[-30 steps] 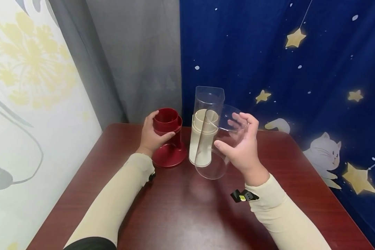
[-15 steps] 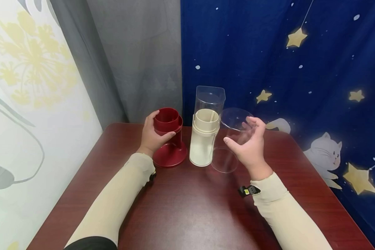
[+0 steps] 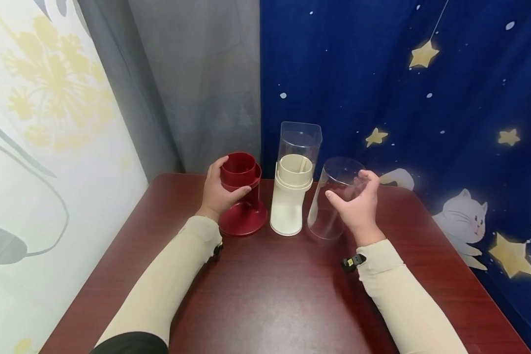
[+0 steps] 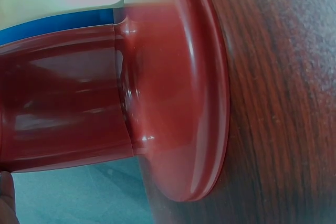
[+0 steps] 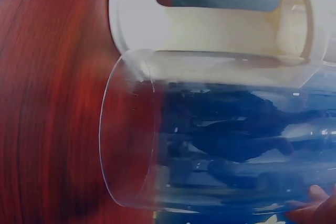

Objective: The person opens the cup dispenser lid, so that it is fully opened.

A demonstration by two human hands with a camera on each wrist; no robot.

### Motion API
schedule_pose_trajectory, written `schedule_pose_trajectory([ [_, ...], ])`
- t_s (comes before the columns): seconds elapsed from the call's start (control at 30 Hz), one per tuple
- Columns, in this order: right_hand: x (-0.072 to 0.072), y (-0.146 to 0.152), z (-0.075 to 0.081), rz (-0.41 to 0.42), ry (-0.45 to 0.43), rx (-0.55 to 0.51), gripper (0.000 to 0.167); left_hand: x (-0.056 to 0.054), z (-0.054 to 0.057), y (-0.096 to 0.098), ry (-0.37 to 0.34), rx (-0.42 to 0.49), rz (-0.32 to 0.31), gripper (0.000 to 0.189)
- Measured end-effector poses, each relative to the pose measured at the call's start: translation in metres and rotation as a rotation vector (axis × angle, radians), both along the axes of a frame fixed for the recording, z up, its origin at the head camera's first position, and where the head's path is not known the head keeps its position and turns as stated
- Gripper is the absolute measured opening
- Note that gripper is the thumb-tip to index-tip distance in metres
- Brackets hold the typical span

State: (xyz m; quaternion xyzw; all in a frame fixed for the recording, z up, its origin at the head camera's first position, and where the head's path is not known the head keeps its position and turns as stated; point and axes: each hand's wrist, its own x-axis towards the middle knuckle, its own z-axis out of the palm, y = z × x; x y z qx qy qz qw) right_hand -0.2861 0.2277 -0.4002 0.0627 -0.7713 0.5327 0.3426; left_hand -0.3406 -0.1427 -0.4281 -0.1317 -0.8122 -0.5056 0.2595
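Note:
My left hand (image 3: 219, 196) grips the upper part of a glossy red plastic stand (image 3: 243, 221), which has a round cup-like top and a wide disc base on the table. In the left wrist view the red stand (image 4: 173, 103) fills much of the picture, with a fingertip (image 4: 6, 192) at its edge. My right hand (image 3: 358, 209) holds a clear plastic cylinder (image 3: 329, 211) near its top rim. Beside it is a cream stand (image 3: 287, 211) of similar make. Whether the cylinder (image 5: 220, 145) touches the table, I cannot tell.
Behind the cream stand's ring rises a clear container (image 3: 300, 135) with a squarish top. The dark red-brown table (image 3: 270, 295) extends toward me. Grey curtain (image 3: 203, 88) and blue star-patterned curtain (image 3: 336, 73) hang at the back, with a white patterned one (image 3: 57, 147) at left.
My right hand has moved right and slightly away from me with the clear cylinder, from in front of the cream stand to its right side. My left hand stays on the red stand.

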Motion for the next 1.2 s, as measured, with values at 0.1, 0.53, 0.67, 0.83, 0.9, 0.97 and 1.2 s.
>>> schedule_pose_trajectory([
  [0.1, -0.003, 0.002, -0.004, -0.011, -0.015, 0.0, 0.094, 0.0, 0.0, 0.0, 0.001, 0.002, 0.0, 0.097],
  [0.53, -0.02, 0.004, -0.021, -0.03, -0.053, 0.003, 0.093, 0.0, 0.0, -0.001, -0.011, -0.005, 0.008, 0.097],
  [0.67, -0.023, 0.005, -0.024, -0.033, -0.061, 0.004, 0.094, -0.001, 0.0, -0.001, -0.003, -0.004, 0.004, 0.097],
  [0.83, -0.023, 0.006, -0.024, -0.034, -0.05, 0.028, 0.095, 0.0, 0.0, 0.0, 0.001, 0.01, 0.0, 0.097],
  [0.9, -0.023, 0.006, -0.024, -0.035, -0.048, 0.034, 0.096, 0.0, 0.0, 0.0, -0.004, 0.006, -0.001, 0.097],
  [0.97, -0.022, 0.007, -0.025, -0.036, -0.048, 0.036, 0.096, 0.0, 0.001, -0.001, -0.009, -0.006, -0.001, 0.098],
  [1.2, -0.018, 0.01, -0.022, -0.024, -0.079, 0.07, 0.105, 0.003, 0.008, -0.001, -0.04, -0.045, -0.002, 0.099],
])
